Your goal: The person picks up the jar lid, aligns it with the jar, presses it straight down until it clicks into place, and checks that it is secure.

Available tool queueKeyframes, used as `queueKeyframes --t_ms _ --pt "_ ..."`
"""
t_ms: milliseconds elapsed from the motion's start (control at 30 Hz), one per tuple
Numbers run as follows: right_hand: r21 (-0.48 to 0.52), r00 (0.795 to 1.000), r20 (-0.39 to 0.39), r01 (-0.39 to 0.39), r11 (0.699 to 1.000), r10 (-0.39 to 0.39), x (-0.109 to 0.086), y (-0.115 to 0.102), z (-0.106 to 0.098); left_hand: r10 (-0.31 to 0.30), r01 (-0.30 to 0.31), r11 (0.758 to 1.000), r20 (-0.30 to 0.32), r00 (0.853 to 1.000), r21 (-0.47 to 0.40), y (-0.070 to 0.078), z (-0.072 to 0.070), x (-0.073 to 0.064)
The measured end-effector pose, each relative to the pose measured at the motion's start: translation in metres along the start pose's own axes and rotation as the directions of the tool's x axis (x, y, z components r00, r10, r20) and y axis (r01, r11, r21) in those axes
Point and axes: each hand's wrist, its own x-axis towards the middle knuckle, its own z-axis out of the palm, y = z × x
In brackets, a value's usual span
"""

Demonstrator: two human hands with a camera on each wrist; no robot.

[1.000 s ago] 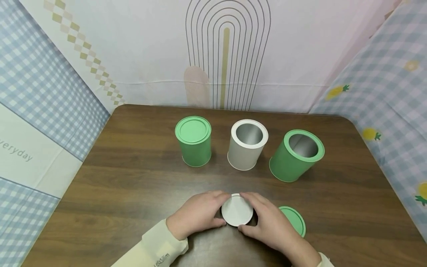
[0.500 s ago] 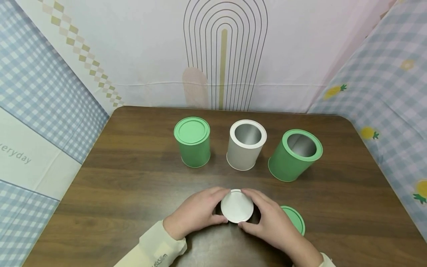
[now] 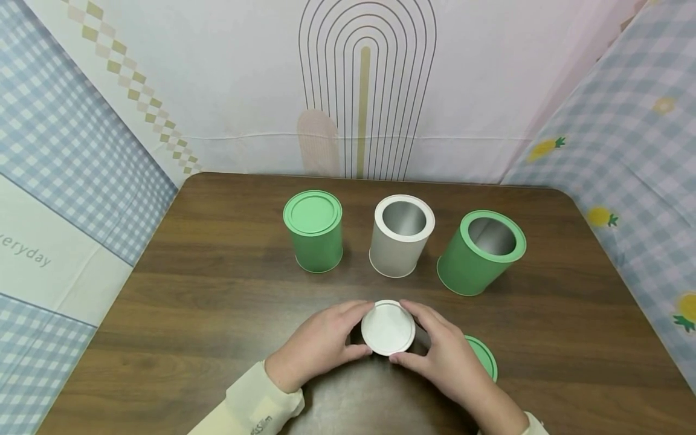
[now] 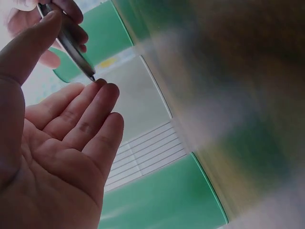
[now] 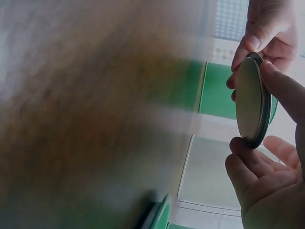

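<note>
A round white lid [image 3: 388,327] is held above the table between both hands. My left hand [image 3: 324,348] pinches its left edge, thumb at the near side and fingertips at the far side. On the opposite edge, my right hand [image 3: 443,350] grips it the same way. The right wrist view shows the lid [image 5: 249,102] nearly edge-on, off the tabletop. Beyond the hands stands an open white can [image 3: 399,257] with a silvery interior. A green can [image 3: 318,251] with its lid on is to its left, and an open green can [image 3: 467,266] to its right.
A loose green lid [image 3: 483,356] lies on the wooden table [image 3: 217,290], partly behind my right forearm. A patterned white cloth [image 3: 239,78] hangs at the table's back edge, with blue checked cloth [image 3: 614,133] at the sides.
Both hands have raised the white lid a little and shifted it slightly away from the body, toward the cans. The cans and the green lid have stayed in place.
</note>
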Motion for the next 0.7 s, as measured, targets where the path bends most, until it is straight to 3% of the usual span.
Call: queueKeyframes --t_ms 300,700 --pt "-0.020 0.992 -0.116 0.053 0.998 -0.055 0.0023 -0.0016 -0.0009 -0.003 0.001 1.000 -0.071 0.997 -0.024 -0.0001 -0.0011 0.0002" --pt "-0.054 0.978 -0.186 0.086 0.995 -0.095 0.0063 0.0011 -0.0022 0.019 -0.017 1.000 -0.192 0.981 0.013 -0.0008 0.0015 0.0016"
